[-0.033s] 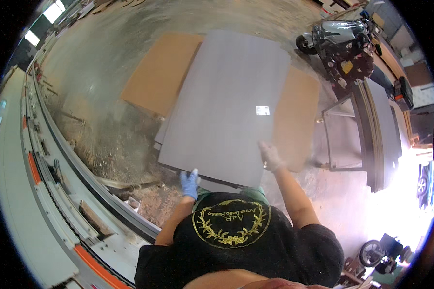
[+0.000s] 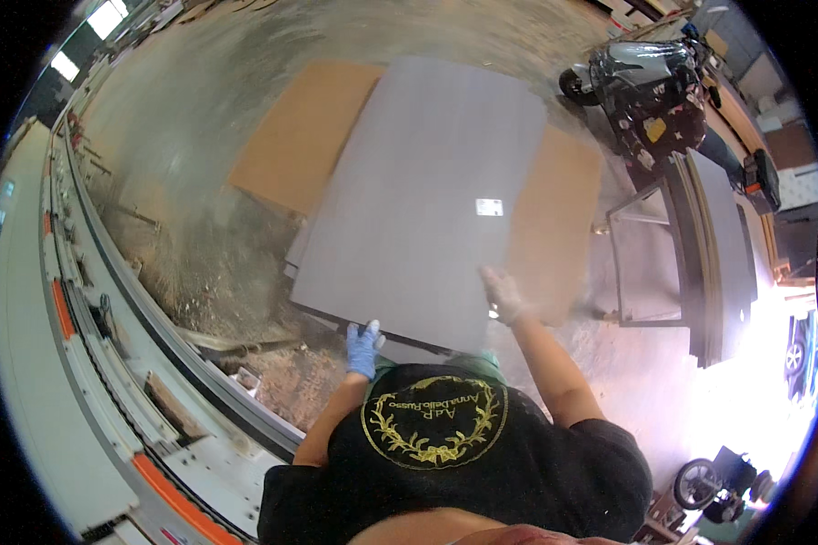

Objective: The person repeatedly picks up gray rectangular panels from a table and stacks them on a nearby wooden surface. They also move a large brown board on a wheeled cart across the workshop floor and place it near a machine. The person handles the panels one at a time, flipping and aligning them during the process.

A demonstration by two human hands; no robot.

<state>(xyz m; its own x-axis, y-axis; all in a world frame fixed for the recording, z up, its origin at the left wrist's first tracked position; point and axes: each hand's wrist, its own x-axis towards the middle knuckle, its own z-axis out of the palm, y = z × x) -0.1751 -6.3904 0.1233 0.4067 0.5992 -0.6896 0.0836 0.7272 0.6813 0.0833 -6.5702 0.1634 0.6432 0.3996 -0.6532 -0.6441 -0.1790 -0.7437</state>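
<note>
A large grey board (image 2: 409,200) with a small white label (image 2: 489,207) lies on top of a stack in front of me. My left hand (image 2: 364,350), in a blue glove, is at its near edge, toward the left corner. The fingers there are apart and point up against the edge. At the board's right edge is my right hand (image 2: 503,296) in a pale glove, fingers stretched out and slightly blurred. Brown boards stick out from underneath, one on the left (image 2: 304,132) and one on the right (image 2: 559,222). Another grey layer peeks out below the near edge.
A long machine with a rail (image 2: 136,318) and orange strips runs along my left side. Sawdust (image 2: 291,381) lies beside it. On the right, several panels (image 2: 700,254) lean by a metal frame (image 2: 620,263), with a scooter (image 2: 641,86) beyond. A wheeled thing (image 2: 700,481) stands lower right.
The top grey board has shifted slightly left, with its label. My left hand has slid a little right along the near edge; my right hand has moved slightly left with the board.
</note>
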